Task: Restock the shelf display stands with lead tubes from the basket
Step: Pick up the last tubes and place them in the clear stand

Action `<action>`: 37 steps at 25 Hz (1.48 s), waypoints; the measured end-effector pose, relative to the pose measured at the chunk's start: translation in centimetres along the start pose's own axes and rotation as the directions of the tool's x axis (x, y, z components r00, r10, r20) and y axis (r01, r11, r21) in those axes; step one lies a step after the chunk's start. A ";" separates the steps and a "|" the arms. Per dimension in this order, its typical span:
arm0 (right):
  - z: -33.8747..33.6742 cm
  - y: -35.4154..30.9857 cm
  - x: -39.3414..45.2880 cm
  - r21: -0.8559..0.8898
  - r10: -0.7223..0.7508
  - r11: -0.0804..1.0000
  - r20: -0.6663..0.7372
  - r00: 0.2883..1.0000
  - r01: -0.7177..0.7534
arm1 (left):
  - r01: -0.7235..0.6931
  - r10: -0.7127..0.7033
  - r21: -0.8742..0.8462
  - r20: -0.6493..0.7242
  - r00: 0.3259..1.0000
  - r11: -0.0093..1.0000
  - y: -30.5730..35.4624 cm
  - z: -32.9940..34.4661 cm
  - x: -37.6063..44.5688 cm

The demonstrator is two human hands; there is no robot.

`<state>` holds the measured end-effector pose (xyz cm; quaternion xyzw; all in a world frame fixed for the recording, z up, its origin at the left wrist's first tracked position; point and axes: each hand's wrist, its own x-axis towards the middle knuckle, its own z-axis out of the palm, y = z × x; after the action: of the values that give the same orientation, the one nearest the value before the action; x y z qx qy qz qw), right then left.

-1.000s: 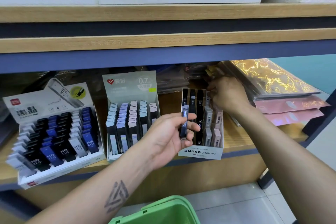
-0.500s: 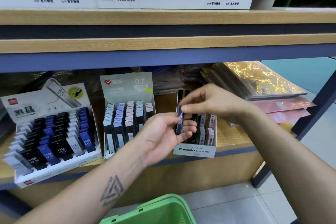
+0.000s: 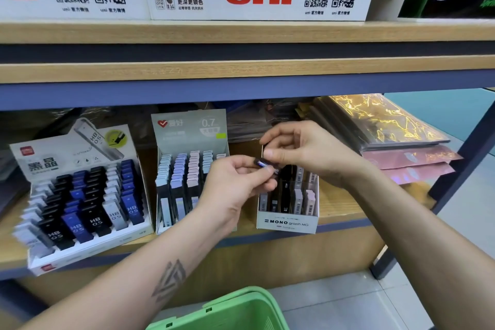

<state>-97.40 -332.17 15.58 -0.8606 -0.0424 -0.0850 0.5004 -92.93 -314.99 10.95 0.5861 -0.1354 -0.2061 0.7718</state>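
**Both hands hold one lead tube above the MONO stand**

The left hand (image 3: 235,182) and the right hand (image 3: 302,153) pinch the same dark lead tube (image 3: 265,165), each at one end, just above the MONO stand (image 3: 288,222). This stand sits at the front edge of the shelf (image 3: 345,209), with bare wood to its right. The 0.7 stand (image 3: 187,128) is just left of it. The green basket (image 3: 241,311) is below, near the floor.

left forearm (image 3: 150,286): bare, dark triangular tattoo | right forearm (image 3: 417,244): bare, no sleeve
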 end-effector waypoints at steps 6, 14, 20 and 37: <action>-1.5 0.5 -0.2 0.294 0.141 0.952 -0.165 0.976 -0.088 | -0.062 0.061 -0.109 -0.011 0.998 0.992 1.0 0.3 0.8; -1.3 1.3 2.7 -0.413 -0.151 0.909 -0.431 0.889 -0.046 | -0.446 0.186 0.892 0.427 0.885 0.076 -3.2 -0.8 0.6; 0.3 3.0 5.0 -0.679 -0.284 0.734 -0.332 0.899 -0.019 | -0.491 0.128 0.865 0.501 0.856 -0.098 -4.2 -1.6 0.9; 2.4 4.6 5.6 -0.886 -0.316 0.442 -0.301 0.900 -0.142 | -0.474 0.081 0.874 0.483 0.872 -0.108 -2.9 -1.2 0.7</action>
<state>-90.89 -332.45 11.56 -0.9485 0.0731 -0.3059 -0.0368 -92.21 -314.92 7.84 0.8764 -0.4663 0.0449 0.1111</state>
